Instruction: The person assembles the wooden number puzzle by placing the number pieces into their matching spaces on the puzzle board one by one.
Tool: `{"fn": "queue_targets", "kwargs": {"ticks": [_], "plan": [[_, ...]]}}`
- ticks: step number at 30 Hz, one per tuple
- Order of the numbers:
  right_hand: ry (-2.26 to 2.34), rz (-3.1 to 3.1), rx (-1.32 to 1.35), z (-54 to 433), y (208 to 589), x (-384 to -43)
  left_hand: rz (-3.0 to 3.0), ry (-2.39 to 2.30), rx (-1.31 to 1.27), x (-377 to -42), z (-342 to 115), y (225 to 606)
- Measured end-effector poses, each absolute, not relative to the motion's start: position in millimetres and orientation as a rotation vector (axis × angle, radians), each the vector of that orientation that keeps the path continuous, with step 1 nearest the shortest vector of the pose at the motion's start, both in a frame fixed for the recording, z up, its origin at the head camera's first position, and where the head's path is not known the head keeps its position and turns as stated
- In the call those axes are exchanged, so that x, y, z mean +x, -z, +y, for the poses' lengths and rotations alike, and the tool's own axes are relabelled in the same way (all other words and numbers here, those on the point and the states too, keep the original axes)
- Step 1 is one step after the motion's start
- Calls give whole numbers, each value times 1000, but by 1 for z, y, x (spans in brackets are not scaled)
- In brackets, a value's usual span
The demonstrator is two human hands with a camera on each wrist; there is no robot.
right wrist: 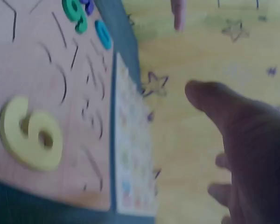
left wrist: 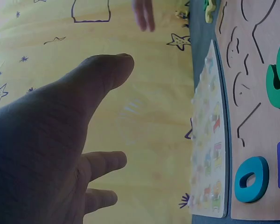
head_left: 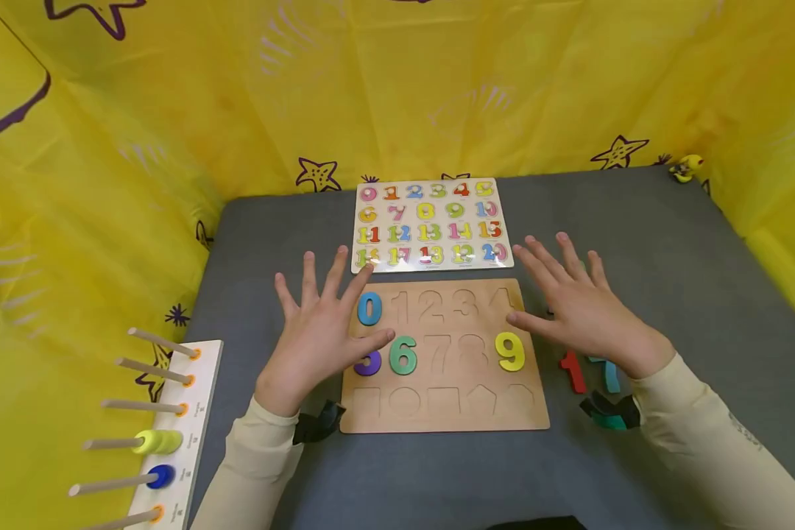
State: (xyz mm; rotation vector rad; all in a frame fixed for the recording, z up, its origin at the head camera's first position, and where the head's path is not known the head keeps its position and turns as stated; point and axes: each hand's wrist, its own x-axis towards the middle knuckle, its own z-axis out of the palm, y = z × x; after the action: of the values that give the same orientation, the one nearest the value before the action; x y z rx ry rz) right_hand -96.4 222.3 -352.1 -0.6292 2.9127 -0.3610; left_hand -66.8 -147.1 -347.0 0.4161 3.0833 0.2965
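Note:
My left hand (head_left: 324,327) is spread wide over the left side of a wooden number board (head_left: 447,397), fingers straight and holding nothing. Below it in the head view are a blue 0 (head_left: 369,308), a green 6 (head_left: 403,355) and a purple 5 (head_left: 368,364), which the hand partly covers. The right hand (head_left: 586,316), also spread and holding nothing, hovers at the board's right edge. A yellow 9 (head_left: 509,351) sits in the board near its thumb. Partly hidden under the right hand and wrist, a red 1 (head_left: 573,372) and a blue piece (head_left: 612,377) lie on the table.
Behind the board lies a white number puzzle (head_left: 433,224) filled with coloured pieces. A peg stand (head_left: 202,412) with yellow and blue rings is at the left. Yellow cloth (head_left: 397,88) walls the grey table (head_left: 669,258); a small yellow toy (head_left: 686,168) sits at the far right corner.

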Motion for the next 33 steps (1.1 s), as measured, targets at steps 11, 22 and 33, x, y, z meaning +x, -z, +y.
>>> {"fn": "queue_targets", "kwargs": {"ticks": [11, 22, 33], "plan": [[332, 2731, -678, 277, 384, -167, 3057, -322, 396, -68, -150, 355], [225, 2795, -686, 289, 393, -176, 3017, -392, 357, -70, -167, 371], [191, 2872, -697, 287, 402, -177, 2995, -437, 384, -71, -174, 387]]}}
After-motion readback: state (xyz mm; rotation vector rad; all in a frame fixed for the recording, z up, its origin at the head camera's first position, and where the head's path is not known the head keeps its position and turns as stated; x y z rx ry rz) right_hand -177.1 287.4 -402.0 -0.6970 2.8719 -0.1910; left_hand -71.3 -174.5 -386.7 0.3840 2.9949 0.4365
